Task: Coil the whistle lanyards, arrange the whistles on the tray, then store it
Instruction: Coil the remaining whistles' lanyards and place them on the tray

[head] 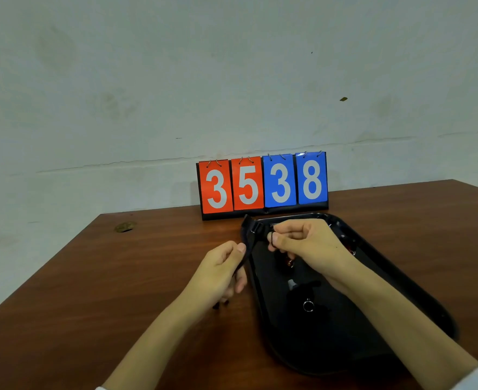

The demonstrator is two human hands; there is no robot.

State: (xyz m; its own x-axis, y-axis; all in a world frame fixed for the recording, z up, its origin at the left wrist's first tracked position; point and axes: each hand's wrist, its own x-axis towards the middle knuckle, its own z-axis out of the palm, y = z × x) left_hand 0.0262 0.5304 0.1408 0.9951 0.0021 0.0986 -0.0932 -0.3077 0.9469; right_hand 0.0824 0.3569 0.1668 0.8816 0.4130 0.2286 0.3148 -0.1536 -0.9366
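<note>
Starting at the left of the brown table (105,277), past a small worn patch (124,227) near the far corner, and reaching the left hand (221,270): thumb and forefinger pinched on the black lanyard (247,235), the other fingers curled beneath. Climbs from that pinch, bends at a plastic buckle (256,228), then crosses to the right hand (305,243), with a flip scoreboard (263,185) reading 35 and 38 behind, against the wall. Wound there round the forefinger in at least one turn, thumb closed against it, remaining fingers loosely bent. Hanging just under that hand, a reddish whistle (290,261), seemingly clear of the black tray (263,313) below. Lower on the tray, a finished coil (308,305) marked by a metal ring; further right, a reddish piece (351,250) half hidden by the wrist, too little showing to name.

Judged by its limp hang: soft, flat, light webbing, likely to spring open once let go. Best held at the crossing of the turns, not by a loose end. Expect the buckle to act as a stiff lump that resists wrapping, so leave it outside the coil. Probably small, hard and light, the whistle, and liable to skate on that glossy surface. Take the tray by two opposite rims and keep it level when storing.
</note>
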